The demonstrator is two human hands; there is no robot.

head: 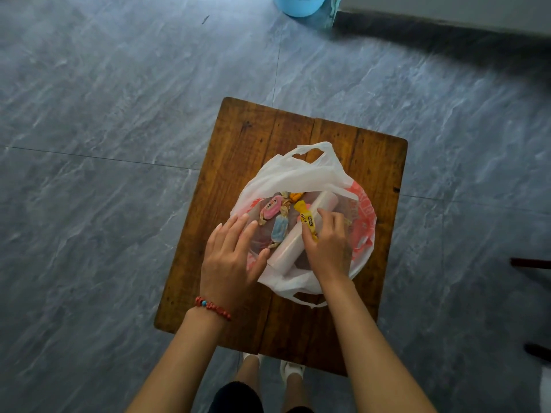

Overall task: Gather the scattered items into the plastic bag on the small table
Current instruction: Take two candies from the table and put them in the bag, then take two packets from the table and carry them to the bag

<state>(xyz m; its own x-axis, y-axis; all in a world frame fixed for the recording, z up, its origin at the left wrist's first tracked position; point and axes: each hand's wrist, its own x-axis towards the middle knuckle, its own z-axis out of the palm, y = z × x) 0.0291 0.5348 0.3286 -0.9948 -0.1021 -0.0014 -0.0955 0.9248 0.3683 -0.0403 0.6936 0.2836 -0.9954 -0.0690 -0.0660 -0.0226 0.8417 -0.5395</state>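
A white plastic bag [301, 171] with red print lies spread open on the small wooden table [238, 144]. Inside it lie a pink candy [270, 210], a blue candy [278, 232], an orange candy [296, 196] and a pale roll of bags [301, 231]. My right hand [328, 245] is down in the bag, its fingers pinched on a yellow candy [307, 220] that rests on the roll. My left hand [231, 257] lies flat with spread fingers on the bag's left edge, holding nothing.
Grey tiled floor surrounds the table. A light blue basin [298, 4] stands at the top edge, beside a grey wall base. Dark furniture legs [530, 262] show at the right. My feet [292, 369] are under the table's near edge.
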